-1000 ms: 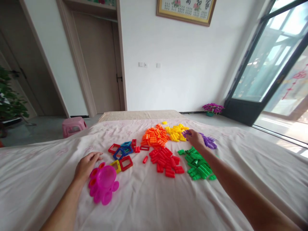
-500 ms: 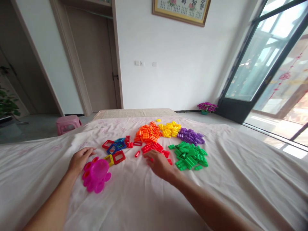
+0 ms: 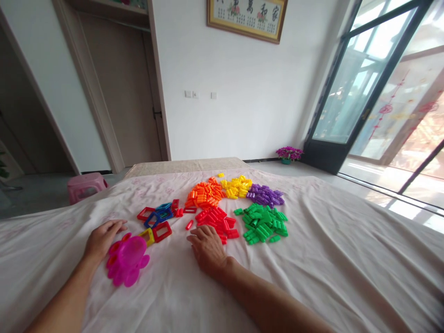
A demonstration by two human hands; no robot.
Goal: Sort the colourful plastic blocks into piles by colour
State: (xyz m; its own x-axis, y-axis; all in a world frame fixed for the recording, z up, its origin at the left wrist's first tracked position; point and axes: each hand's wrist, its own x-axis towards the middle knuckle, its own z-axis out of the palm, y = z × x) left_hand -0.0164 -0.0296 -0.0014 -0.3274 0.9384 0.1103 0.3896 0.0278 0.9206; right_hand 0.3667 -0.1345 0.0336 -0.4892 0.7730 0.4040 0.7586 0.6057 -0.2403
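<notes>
On the cloth at the left rests my left hand point(image 3: 103, 239), its fingers loosely stretched and nothing in them. Right beside it lies a bright pink paw- or flower-shaped tray point(image 3: 132, 250) with red in some of its small cups. My right hand point(image 3: 207, 247) is at the near edge of a pile of red plastic building pieces point(image 3: 215, 218), palm down with fingers apart; what lies under the palm is hidden. One loose red piece point(image 3: 189, 225) sits just beyond its fingertips. Between the hands are red, blue and yellow tile frames, among them a red square frame point(image 3: 162, 231) and a yellow frame point(image 3: 147, 236).
Behind the red pile spread orange pieces point(image 3: 205, 193), yellow pieces point(image 3: 237, 187) and purple pieces point(image 3: 265, 195). Green pieces point(image 3: 265, 221) lie to the right. A wrinkled pale cloth point(image 3: 329, 259) covers the table. A pink stool point(image 3: 87, 186) stands on the floor at left.
My right hand has drawn back toward me from the red pile, uncovering more of it, and its fingers have spread. My left hand stays beside the pink tray. The whole view has shifted slightly.
</notes>
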